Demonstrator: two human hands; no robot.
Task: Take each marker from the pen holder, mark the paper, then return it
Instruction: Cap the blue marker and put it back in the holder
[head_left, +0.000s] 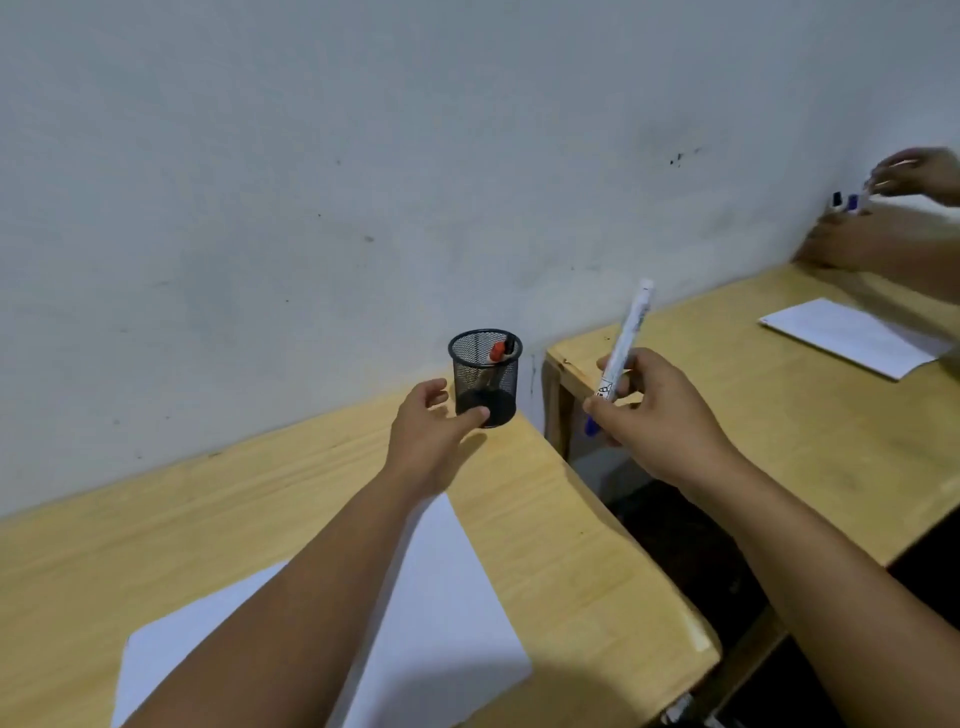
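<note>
Currently blue-capped marker gripped in right hand, fingers closed round lower barrel, cap end down, held over the gap beside the desk. Left hand half-open, thumb touching mesh pen holder; holds nothing. Paper near. Risk: holder sits near the desk's corner; a nudge could tip it off.

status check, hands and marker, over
Right hand grips marker, blue cap down. Left hand open beside pen holder. Paper under forearm, nothing blocking.
</note>
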